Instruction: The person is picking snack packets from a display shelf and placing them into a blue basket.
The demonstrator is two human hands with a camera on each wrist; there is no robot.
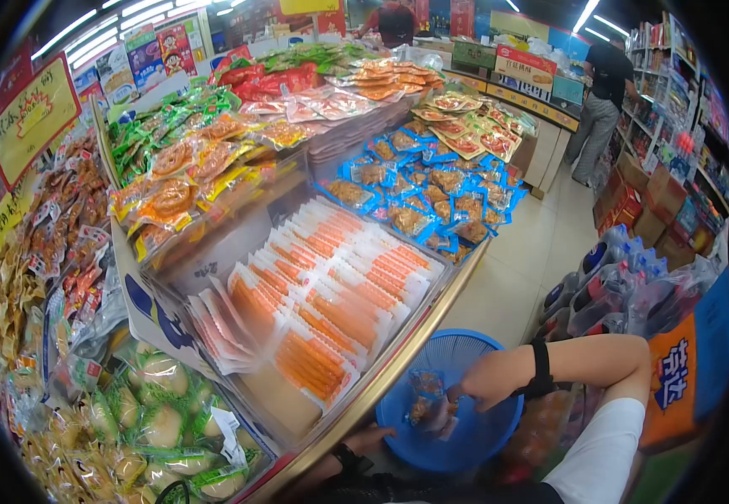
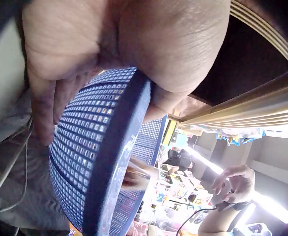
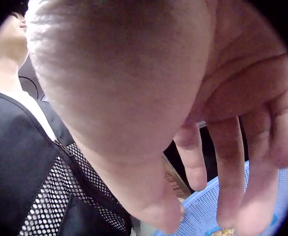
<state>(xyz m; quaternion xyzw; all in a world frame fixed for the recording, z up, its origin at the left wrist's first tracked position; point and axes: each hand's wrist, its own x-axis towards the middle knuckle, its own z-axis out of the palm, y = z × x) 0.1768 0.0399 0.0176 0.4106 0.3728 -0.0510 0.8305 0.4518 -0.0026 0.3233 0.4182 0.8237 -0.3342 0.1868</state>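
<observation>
A blue plastic basket (image 1: 452, 346) with mesh sides is tilted beside the display counter. My left hand (image 1: 371, 438) grips its rim (image 2: 120, 142), with the thumb on one side of the wall and the fingers on the other in the left wrist view. Over the basket is my right hand (image 1: 489, 378), blurred in the head view. In the right wrist view its fingers (image 3: 227, 172) are spread and loosely bent, with nothing between them. Small clear-and-blue snack packets (image 1: 426, 382) lie inside the basket, next to a blurred brownish item (image 1: 438, 416).
The counter's gold edge (image 1: 364, 395) runs along the basket's left. Packs of orange sticks (image 1: 322, 302) and blue snack packets (image 1: 431, 193) fill its bins. Wrapped bottles (image 1: 608, 277) and an orange box (image 1: 671, 382) stand on the right. A person (image 1: 604, 101) stands by the far shelves.
</observation>
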